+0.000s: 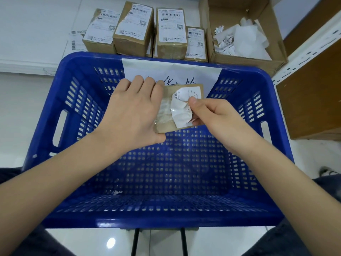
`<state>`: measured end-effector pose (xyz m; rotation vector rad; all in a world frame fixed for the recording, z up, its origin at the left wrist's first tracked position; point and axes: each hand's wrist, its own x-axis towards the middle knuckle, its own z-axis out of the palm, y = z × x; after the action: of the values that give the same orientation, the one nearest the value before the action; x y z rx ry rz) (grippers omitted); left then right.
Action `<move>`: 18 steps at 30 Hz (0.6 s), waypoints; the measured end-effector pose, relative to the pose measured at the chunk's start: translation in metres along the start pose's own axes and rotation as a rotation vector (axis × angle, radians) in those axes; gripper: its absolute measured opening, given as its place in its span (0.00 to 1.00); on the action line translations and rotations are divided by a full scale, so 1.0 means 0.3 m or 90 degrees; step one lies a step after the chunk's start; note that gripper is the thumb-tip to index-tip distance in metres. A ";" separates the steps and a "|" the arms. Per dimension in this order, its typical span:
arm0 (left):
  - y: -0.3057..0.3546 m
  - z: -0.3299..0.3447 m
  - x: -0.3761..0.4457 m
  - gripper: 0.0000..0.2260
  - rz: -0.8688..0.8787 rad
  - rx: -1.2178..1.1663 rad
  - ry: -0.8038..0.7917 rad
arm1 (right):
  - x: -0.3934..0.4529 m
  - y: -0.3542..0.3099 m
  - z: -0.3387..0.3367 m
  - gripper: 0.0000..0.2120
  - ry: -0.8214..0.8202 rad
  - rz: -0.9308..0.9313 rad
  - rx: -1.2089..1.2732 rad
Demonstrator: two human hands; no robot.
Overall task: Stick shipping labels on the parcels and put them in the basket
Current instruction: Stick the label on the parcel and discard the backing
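Bare forearms come in from the bottom corners, both reaching fwd over the blue basket [273, 115]. Left hand [132, 111] is palm-down, wrist angled inward, fingers curled over the far-left edge of a small brown parcel [167, 126] and thumb tucked under its near edge, gripping it above the basket's open middle. Right hand [215, 115] comes in from the right side, thumb & index pressed together, pinching the crumpled white shipping label [181, 112]. Label is half on: far part lies flat on the parcel top, near part curls up loose & wrinkled at the pinch. Other right fingers sit under the parcel's right edge; can't tell if they touch it.

Basket sits on the pale floor [27, 108], perforated bottom showing, w/ a white paper sign [193, 71] w/ handwritten marks hung over its far rim; parcel & left fingers cover part of the writing. Beyond the far rim, four labelled cardboard boxes [170, 32] stand in a row, touching or nearly so. At the far-right corner, an open cardboard carton [239, 30] holds crumpled white backing paper [243, 37]. Loose printed sheets [76, 40] lie beside the leftmost box. Metal shelving upright [306, 50] & brown panel run along the right edge.
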<state>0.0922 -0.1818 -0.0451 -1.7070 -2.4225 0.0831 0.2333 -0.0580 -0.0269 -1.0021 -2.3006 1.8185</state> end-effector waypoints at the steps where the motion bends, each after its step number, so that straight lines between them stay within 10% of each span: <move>1: 0.002 -0.001 0.000 0.44 0.004 0.002 0.002 | -0.001 -0.001 -0.002 0.17 -0.005 -0.004 0.002; 18: 0.011 -0.005 -0.010 0.41 0.027 0.024 0.017 | 0.009 0.030 0.033 0.03 0.066 -0.059 -0.033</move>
<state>0.0967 -0.1836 -0.0444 -1.7313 -2.3513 0.1098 0.2313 -0.0641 -0.0389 -0.9545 -2.3033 1.6403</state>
